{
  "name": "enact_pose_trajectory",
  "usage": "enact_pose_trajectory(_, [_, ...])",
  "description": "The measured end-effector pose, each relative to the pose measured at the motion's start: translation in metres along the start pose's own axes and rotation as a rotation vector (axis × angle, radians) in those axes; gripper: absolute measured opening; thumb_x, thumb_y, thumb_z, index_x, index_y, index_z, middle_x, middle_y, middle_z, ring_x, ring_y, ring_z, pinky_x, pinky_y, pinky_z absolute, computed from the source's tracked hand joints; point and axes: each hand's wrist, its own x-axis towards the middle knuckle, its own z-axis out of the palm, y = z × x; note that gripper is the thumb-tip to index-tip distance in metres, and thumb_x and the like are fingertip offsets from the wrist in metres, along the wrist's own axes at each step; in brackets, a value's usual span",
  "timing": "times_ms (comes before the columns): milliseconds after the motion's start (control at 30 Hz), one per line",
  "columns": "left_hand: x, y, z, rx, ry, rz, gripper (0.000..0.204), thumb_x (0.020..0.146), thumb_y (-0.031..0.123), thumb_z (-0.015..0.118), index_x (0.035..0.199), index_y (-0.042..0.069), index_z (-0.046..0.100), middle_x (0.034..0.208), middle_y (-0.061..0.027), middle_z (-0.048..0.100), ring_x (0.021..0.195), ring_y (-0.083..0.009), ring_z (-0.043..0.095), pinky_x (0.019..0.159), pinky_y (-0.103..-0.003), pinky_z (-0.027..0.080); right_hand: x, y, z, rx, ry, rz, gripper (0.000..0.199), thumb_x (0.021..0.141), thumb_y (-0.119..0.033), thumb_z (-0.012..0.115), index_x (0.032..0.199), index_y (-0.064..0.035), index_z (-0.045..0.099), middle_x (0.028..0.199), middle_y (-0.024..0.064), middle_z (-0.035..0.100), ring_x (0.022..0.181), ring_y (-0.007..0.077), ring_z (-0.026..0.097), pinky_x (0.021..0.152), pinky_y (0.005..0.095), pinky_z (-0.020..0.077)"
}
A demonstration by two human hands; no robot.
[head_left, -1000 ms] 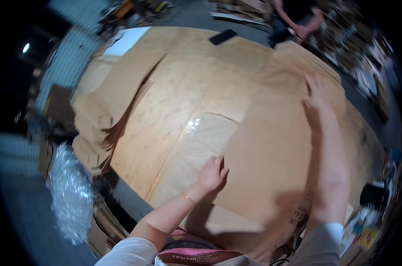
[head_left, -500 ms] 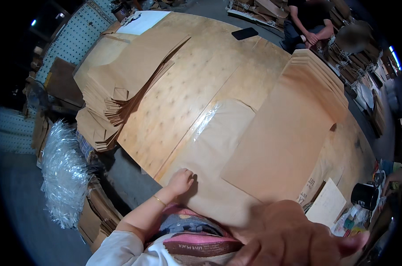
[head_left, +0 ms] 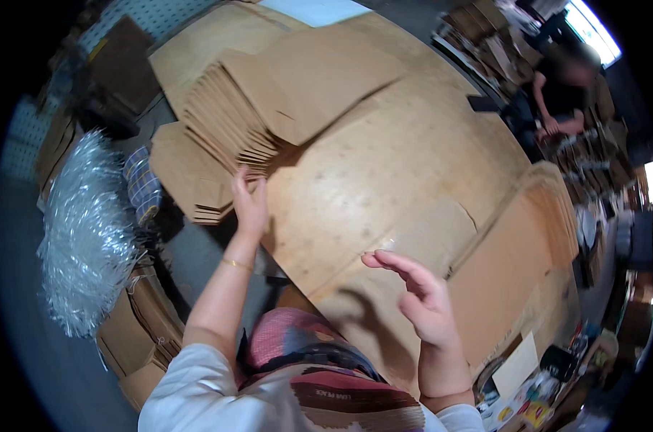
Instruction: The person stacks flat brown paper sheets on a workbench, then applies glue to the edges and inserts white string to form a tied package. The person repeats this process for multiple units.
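Moved to the fanned brown paper stack [head_left: 222,115] since the earlier frame, the left hand [head_left: 250,210] is at its near edge, grip unclear; the right hand [head_left: 425,302], open and empty, hangs above the tabletop [head_left: 384,162] bearing the stack.

We are wearing white sleeves [head_left: 197,385] and seeing brown paper [head_left: 333,75], a tan tabletop [head_left: 348,187], blue plaid cloth [head_left: 143,183], silvery plastic [head_left: 89,237].

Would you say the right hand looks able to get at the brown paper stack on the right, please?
Probably yes: the right hand appears empty, raised left of the brown paper stack, with nothing visible blocking the way.
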Motion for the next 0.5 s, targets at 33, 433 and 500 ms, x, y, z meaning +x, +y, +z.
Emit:
enact_pose_trajectory(33, [0.043, -0.028, -0.014, -0.129, 0.134, -0.15, 0.051, 0.091, 0.022, 0.058, 0.129, -0.007, 0.041, 0.132, -0.0201, 0.044, 0.123, -0.0308, 0.043, 0.105, -0.037, 0.033, 0.012, 0.019, 0.011, -0.07, -0.009, 0.088, 0.041, 0.087, -0.014, 0.058, 0.124, 0.0037, 0.054, 0.123, 0.0135, 0.059, 0.118, 0.0236, 0.052, 0.103, 0.0347, 0.0369])
enact_pose_trajectory(433, [0.182, -0.138, -0.034, -1.354, 0.138, -1.076, 0.078, 0.091, 0.065, 0.033, 0.145, 0.009, 0.029, 0.149, -0.0122, 0.031, 0.136, -0.0314, 0.029, 0.112, -0.043, 0.023, 0.223, 0.068, 0.052, -0.521, -0.128, 0.271, 0.04, 0.089, -0.022, 0.063, 0.12, 0.0022, 0.057, 0.115, 0.0159, 0.063, 0.106, 0.022, 0.06, 0.093, 0.0322, 0.046])
enact_pose_trajectory(500, [0.187, -0.135, -0.038, -1.324, 0.021, -1.039, 0.081, 0.089, 0.067, 0.034, 0.145, 0.009, 0.029, 0.148, -0.0125, 0.032, 0.135, -0.0316, 0.03, 0.111, -0.045, 0.025, 0.281, 0.096, 0.05, -0.581, -0.093, 0.241, 0.046, 0.089, -0.028, 0.062, 0.124, 0.0021, 0.054, 0.119, 0.0194, 0.059, 0.109, 0.0248, 0.058, 0.094, 0.0338, 0.0449])
